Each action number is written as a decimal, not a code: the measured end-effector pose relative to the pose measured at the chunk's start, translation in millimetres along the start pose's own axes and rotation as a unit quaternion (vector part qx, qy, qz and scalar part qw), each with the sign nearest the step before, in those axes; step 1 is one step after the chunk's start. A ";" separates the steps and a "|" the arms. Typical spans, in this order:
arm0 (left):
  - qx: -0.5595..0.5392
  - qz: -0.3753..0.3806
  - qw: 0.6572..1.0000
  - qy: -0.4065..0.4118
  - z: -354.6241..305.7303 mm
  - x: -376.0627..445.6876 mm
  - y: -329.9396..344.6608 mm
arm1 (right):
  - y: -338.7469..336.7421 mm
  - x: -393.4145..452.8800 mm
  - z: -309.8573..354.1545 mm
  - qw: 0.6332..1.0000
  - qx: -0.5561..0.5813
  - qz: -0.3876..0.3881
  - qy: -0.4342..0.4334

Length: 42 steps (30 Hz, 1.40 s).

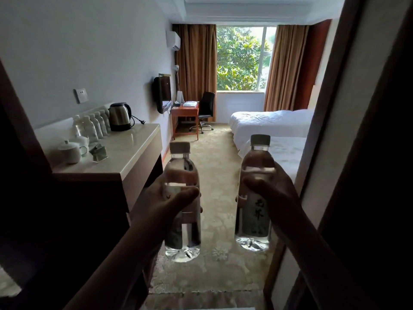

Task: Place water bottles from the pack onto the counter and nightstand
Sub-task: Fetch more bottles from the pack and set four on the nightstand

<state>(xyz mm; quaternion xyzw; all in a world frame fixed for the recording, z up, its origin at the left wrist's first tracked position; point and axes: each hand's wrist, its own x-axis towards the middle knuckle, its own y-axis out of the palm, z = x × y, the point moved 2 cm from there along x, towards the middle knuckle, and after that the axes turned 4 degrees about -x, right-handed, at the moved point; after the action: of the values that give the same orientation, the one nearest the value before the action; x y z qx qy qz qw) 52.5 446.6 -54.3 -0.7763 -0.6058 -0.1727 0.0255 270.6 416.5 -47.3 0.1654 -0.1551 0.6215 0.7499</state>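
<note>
Beige counter left w/ kettle, bottle row, L hand gripped left bottle, R hand gripped right bottle, both upright w/ water.

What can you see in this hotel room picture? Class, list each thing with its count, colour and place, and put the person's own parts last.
held water bottles: two, clear, white caps, one per hand
counter bottles: a row, clear, against the wall
kettle: one, steel and black, on the counter
lidded cups: two, white, counter front
desk: one, wooden, by the window
chair: one, black, at the desk
beds: two, white, right
curtains: brown, flanking the window
left hand: grips one bottle
right hand: grips the other
</note>
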 end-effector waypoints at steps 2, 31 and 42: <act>-0.013 0.002 1.000 -0.004 11.6 48.2 -11.4 | 9.2 48.9 -14.0 1.000 -0.013 0.006 -0.002; 0.011 0.024 0.999 0.036 197.8 759.1 48.9 | -117.8 713.9 -296.2 0.996 -0.083 -0.025 -0.009; 0.070 -0.002 0.996 0.054 274.7 1005.4 21.9 | -124.6 945.9 -420.3 0.996 -0.092 0.007 -0.008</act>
<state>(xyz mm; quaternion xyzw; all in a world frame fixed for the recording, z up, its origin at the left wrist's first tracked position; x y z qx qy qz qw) 346.0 1445.8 -7.9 -0.7608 -0.6157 -0.1716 0.1125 574.3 1413.3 -16.8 0.0993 -0.2191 0.6086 0.7561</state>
